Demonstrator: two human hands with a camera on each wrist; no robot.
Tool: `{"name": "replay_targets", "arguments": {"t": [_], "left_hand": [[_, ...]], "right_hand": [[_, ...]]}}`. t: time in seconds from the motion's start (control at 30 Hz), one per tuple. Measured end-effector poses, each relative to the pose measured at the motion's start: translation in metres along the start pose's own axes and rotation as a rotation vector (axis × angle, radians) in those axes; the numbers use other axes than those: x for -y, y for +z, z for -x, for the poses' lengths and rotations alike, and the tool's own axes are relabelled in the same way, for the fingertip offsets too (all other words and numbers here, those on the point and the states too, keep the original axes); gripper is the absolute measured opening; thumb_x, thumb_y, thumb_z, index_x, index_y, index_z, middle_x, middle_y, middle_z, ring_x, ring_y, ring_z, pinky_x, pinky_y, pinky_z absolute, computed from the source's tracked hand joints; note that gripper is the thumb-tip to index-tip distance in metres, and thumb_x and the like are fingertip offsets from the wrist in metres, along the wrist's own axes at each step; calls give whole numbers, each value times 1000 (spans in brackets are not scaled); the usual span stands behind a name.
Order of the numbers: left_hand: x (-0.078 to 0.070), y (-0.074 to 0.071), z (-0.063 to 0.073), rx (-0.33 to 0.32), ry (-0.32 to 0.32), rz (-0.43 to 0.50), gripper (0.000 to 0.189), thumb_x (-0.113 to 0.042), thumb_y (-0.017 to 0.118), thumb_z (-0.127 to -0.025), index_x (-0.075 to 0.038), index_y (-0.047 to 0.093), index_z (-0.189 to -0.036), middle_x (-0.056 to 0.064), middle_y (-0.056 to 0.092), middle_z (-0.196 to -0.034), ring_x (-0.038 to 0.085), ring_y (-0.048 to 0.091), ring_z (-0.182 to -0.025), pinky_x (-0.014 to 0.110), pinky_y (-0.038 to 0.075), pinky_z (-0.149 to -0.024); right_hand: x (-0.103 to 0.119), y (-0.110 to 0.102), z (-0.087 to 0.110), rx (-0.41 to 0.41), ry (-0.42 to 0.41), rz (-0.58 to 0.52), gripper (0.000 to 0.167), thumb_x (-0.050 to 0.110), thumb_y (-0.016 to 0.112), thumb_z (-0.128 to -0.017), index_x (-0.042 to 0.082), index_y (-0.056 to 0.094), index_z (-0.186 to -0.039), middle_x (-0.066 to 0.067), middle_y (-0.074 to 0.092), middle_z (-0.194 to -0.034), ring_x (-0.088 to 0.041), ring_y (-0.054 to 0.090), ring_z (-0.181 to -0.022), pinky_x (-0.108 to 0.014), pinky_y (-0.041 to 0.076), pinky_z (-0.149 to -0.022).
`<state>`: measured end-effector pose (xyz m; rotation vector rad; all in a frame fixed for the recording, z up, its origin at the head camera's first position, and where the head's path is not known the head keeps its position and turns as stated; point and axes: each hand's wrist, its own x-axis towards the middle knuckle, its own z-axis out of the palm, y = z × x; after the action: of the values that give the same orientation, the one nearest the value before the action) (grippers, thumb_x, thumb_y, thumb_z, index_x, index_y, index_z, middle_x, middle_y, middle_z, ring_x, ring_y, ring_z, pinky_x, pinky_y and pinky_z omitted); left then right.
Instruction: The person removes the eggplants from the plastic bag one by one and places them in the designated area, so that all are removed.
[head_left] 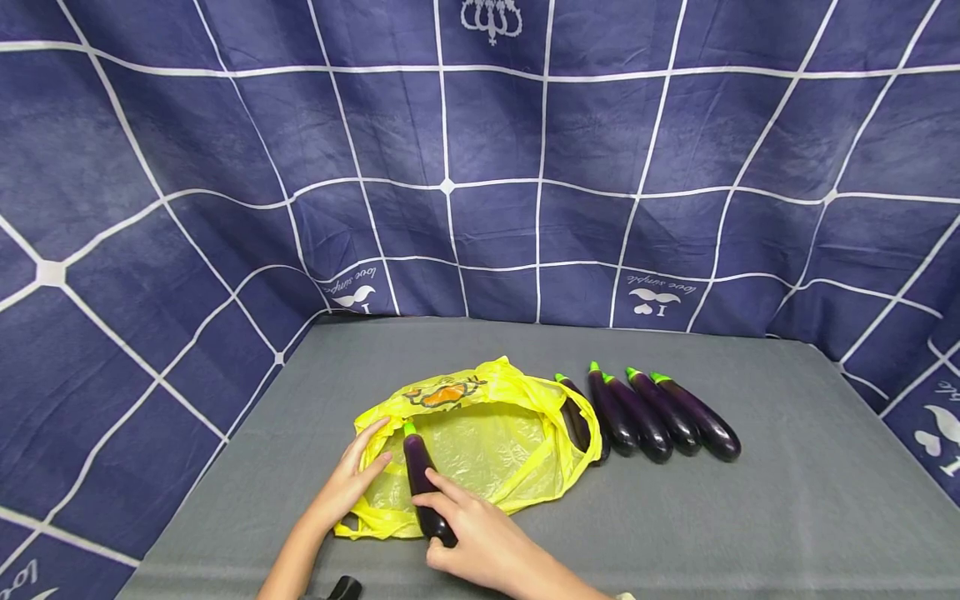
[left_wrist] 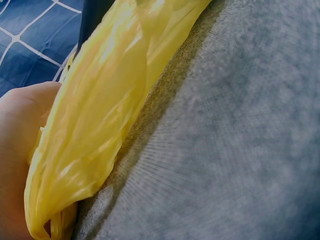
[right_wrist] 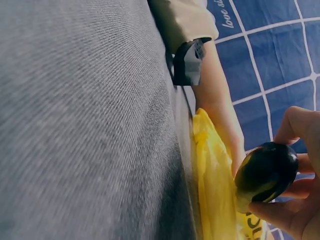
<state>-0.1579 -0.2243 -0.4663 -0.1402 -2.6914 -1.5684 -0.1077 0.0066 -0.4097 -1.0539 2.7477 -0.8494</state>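
Observation:
A yellow plastic bag with an orange print lies with its mouth facing me. My right hand grips a dark purple eggplant near its rounded bottom end, the green stem tip pointing into the bag's mouth. In the right wrist view, thumb and fingers surround the glossy end of that eggplant. At the bag's left edge is my left hand, index finger and thumb spread at the rim; its other fingers are hidden. In the left wrist view, the bag covers part of this hand.
Several more eggplants lie side by side to the right of the bag, green stems away from me. The bag's handle partly covers the nearest one. A grey cloth covers the table. Behind hangs a blue curtain with white lines.

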Motion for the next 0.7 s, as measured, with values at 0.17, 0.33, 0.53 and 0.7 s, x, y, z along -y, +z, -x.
{"name": "replay_targets", "arguments": {"t": [0.17,0.33,0.53,0.7], "left_hand": [[-1,0,1,-3,35,7,53,-27,53,-91,-18,32,-139,14,27,-146,38,18,-135,67,16,-101],[0,1,1,-20,51,6,53,-27,53,-91,-19,33,-139,14,28,-145,38,20,-134,67,16,-100],[1,1,1,-33,71,-2,52,-23,53,-91,-19,34,-139,15,30,-143,38,22,-133,66,18,-100],[-1,-1,0,2,52,22,53,-25,52,-92,-18,32,-140,15,26,-146,37,17,-135,66,15,-102]], "right_hand": [[-3,-5,11,-45,-8,-14,46,24,57,-76,28,54,-122,3,41,-141,-18,52,-118,-29,50,-81],[-8,-10,23,-110,-89,-18,47,19,59,-76,25,54,-122,1,43,-140,-17,54,-114,-28,50,-83],[-10,-20,33,-181,-114,-46,50,15,60,-74,27,53,-122,3,44,-140,-17,55,-113,-30,50,-86],[-12,-34,40,-243,-70,-41,54,13,63,-71,31,53,-122,6,43,-140,-15,55,-113,-30,50,-85]]}}
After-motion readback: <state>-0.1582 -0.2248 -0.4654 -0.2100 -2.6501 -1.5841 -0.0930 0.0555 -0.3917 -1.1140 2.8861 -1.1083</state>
